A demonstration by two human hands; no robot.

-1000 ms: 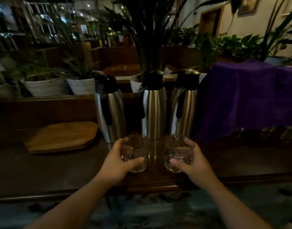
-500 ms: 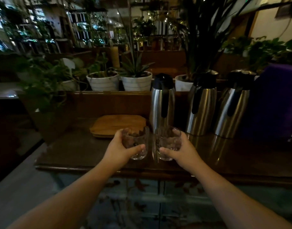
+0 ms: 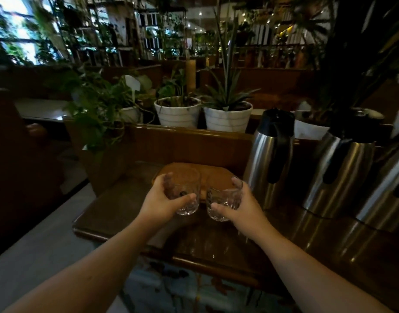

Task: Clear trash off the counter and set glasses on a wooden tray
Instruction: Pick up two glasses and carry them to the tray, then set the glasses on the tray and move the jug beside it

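My left hand [image 3: 160,201] grips a clear tumbler glass [image 3: 185,193], held above the dark wooden counter [image 3: 117,213]. My right hand [image 3: 243,205] grips a second clear glass [image 3: 224,203] right beside the first. Both glasses hover at the near edge of the wooden tray [image 3: 213,177], which lies flat on the counter just behind them, partly hidden by the glasses and my fingers. The glasses look empty.
Three steel thermos jugs with black lids stand right of the tray, the nearest jug [image 3: 270,159] close to my right hand. White plant pots [image 3: 178,112] sit on the ledge behind. The counter's left end [image 3: 81,222] drops to the floor.
Both hands have carried the glasses leftward along the counter, from in front of the jugs to the tray's near edge. The view has turned left with them.
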